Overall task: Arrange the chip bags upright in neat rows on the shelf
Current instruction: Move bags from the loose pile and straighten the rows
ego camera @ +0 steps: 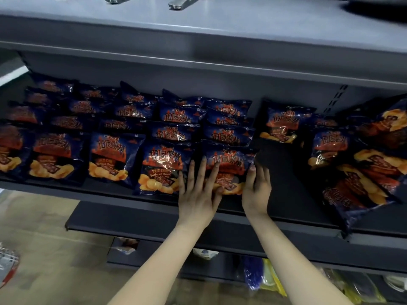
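Several dark blue chip bags with orange print stand in rows on the dark shelf (284, 183). At the front of one row is a chip bag (229, 164) that both hands touch. My left hand (198, 190) lies flat on its left side with fingers spread. My right hand (256, 188) presses against its right edge. A neighbouring front bag (160, 168) stands just left of it. One lone bag (284, 123) stands further back to the right. At the far right a loose pile of bags (365, 164) lies tilted and overlapping.
A bare stretch of shelf separates the rows from the pile. A grey upper shelf (198, 31) overhangs with metal handles on it. Lower shelves hold blue and yellow packets (262, 276). The floor lies at lower left.
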Demonstrator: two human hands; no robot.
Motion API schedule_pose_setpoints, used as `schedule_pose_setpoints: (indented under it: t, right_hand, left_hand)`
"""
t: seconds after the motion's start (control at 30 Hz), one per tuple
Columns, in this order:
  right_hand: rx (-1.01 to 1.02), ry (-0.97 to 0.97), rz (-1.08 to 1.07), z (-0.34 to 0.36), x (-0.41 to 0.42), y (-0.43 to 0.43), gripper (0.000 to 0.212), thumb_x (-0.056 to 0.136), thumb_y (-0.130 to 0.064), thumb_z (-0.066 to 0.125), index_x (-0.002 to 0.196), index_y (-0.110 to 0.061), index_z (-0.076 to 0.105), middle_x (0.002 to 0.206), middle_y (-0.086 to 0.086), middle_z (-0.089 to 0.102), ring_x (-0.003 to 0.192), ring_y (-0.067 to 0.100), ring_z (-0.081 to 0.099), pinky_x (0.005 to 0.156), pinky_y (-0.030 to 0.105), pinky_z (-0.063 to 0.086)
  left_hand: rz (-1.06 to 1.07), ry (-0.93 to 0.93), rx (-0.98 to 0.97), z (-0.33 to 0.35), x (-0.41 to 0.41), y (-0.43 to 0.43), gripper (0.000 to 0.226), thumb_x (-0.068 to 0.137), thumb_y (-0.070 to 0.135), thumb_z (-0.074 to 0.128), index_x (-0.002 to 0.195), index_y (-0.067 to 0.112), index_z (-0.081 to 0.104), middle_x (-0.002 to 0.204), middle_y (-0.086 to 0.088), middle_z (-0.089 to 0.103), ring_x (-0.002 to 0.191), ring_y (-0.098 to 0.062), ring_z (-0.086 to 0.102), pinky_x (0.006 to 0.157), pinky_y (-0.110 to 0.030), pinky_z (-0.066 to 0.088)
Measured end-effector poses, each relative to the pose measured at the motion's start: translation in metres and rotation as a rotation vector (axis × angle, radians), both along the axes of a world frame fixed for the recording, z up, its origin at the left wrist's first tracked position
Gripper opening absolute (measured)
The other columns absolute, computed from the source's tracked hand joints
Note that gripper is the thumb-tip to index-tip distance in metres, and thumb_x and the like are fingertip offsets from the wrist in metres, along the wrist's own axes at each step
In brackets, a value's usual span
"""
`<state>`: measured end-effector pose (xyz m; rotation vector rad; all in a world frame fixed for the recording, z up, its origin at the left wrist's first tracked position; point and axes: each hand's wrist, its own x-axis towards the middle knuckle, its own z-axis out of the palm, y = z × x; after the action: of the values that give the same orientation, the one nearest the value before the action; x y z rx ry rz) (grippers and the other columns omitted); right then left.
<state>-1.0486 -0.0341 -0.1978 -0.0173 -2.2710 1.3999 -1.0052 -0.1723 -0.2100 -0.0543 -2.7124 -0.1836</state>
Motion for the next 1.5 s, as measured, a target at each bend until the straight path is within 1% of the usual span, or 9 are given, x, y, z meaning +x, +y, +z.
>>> schedule_pose_setpoints:
  t: [0.1, 0.17, 0.47, 0.7, 0.87, 1.1, 1.27, 1.43, 1.5]
  right_hand:
    - [0.04, 0.065, -0.033, 0.0, -0.001, 0.001, 0.047, 0.096, -0.035, 0.027, 0.094, -0.001, 0.06, 0.087, 0.003, 0.055, 0.085, 0.024, 0.053, 0.076, 0.038, 0.044]
    - [0.068, 0.074, -0.047, -0.001, -0.002, 0.001, 0.044, 0.096, -0.034, 0.028, 0.088, -0.002, 0.058, 0.081, -0.002, 0.05, 0.079, 0.022, 0.051, 0.071, 0.037, 0.042]
    - [0.072, -0.038, -0.063, -0.005, -0.007, 0.002, 0.022, 0.098, -0.015, 0.043, 0.087, -0.002, 0.057, 0.08, 0.003, 0.054, 0.075, 0.022, 0.053, 0.067, 0.028, 0.036]
    - [-0.018, -0.084, -0.034, 0.001, -0.002, 0.0, 0.019, 0.1, -0.02, 0.039, 0.085, -0.014, 0.049, 0.075, -0.009, 0.049, 0.073, 0.016, 0.051, 0.063, 0.019, 0.034]
    - [-0.134, -0.094, -0.069, 0.007, 0.001, -0.001, 0.021, 0.101, -0.021, 0.035, 0.085, -0.017, 0.048, 0.07, -0.004, 0.049, 0.06, 0.008, 0.044, 0.056, 0.013, 0.035]
    - [-0.197, -0.099, -0.111, 0.005, 0.001, 0.0, 0.027, 0.102, -0.025, 0.031, 0.088, -0.015, 0.051, 0.078, 0.001, 0.056, 0.068, 0.011, 0.051, 0.062, 0.02, 0.039]
    - [-0.175, -0.07, -0.157, 0.007, 0.002, -0.001, 0.026, 0.102, -0.024, 0.031, 0.091, -0.014, 0.052, 0.081, 0.0, 0.057, 0.071, 0.008, 0.052, 0.06, 0.008, 0.038]
    - [-0.184, -0.051, -0.241, 0.008, 0.004, -0.004, 0.025, 0.102, -0.023, 0.032, 0.089, -0.012, 0.051, 0.085, 0.005, 0.057, 0.078, 0.018, 0.051, 0.063, 0.019, 0.034]
    - [-0.196, -0.082, -0.243, 0.006, 0.003, -0.002, 0.033, 0.101, -0.031, 0.032, 0.094, -0.006, 0.053, 0.092, 0.009, 0.058, 0.085, 0.022, 0.053, 0.073, 0.026, 0.039]
  left_hand:
    - [-0.005, 0.006, 0.029, -0.002, -0.001, -0.001, 0.057, 0.096, 0.053, 0.014, 0.147, 0.027, 0.018, 0.156, -0.006, 0.012, 0.144, -0.026, 0.007, 0.114, -0.05, 0.001]
    - [-0.008, 0.013, 0.041, -0.004, -0.002, -0.001, 0.056, 0.096, 0.052, 0.019, 0.147, 0.027, 0.019, 0.156, -0.005, 0.01, 0.144, -0.026, 0.005, 0.114, -0.051, 0.003]
    - [-0.012, -0.048, 0.043, -0.004, -0.002, -0.001, 0.058, 0.094, 0.05, 0.025, 0.146, 0.026, 0.022, 0.156, -0.005, 0.012, 0.144, -0.026, 0.002, 0.114, -0.052, 0.005]
    - [-0.029, -0.041, 0.033, -0.006, -0.002, -0.004, 0.063, 0.091, 0.05, 0.031, 0.147, 0.024, 0.018, 0.156, -0.006, 0.009, 0.144, -0.027, 0.004, 0.114, -0.051, 0.005]
    - [-0.027, -0.054, 0.069, -0.004, -0.003, -0.004, 0.068, 0.091, 0.05, 0.031, 0.147, 0.015, 0.016, 0.156, -0.005, 0.01, 0.144, -0.024, 0.004, 0.115, -0.047, -0.001]
    - [-0.219, -0.014, 0.227, 0.002, 0.011, -0.014, 0.061, 0.094, 0.039, 0.03, 0.147, 0.014, 0.013, 0.157, 0.004, -0.006, 0.144, -0.017, -0.005, 0.115, -0.044, -0.003]
    - [-0.302, 0.07, 0.293, 0.01, 0.033, -0.039, 0.055, 0.091, 0.032, 0.035, 0.141, 0.015, 0.023, 0.152, 0.008, 0.0, 0.143, -0.014, -0.006, 0.115, -0.041, -0.003]
    - [-0.218, 0.02, 0.422, 0.007, 0.047, -0.071, 0.052, 0.092, 0.033, 0.033, 0.141, 0.023, 0.021, 0.153, 0.008, 0.003, 0.143, -0.011, -0.006, 0.115, -0.043, -0.005]
    - [-0.2, 0.005, 0.438, 0.005, 0.053, -0.079, 0.053, 0.092, 0.033, 0.031, 0.143, 0.028, 0.016, 0.154, 0.007, 0.003, 0.143, -0.013, -0.004, 0.115, -0.042, -0.005]
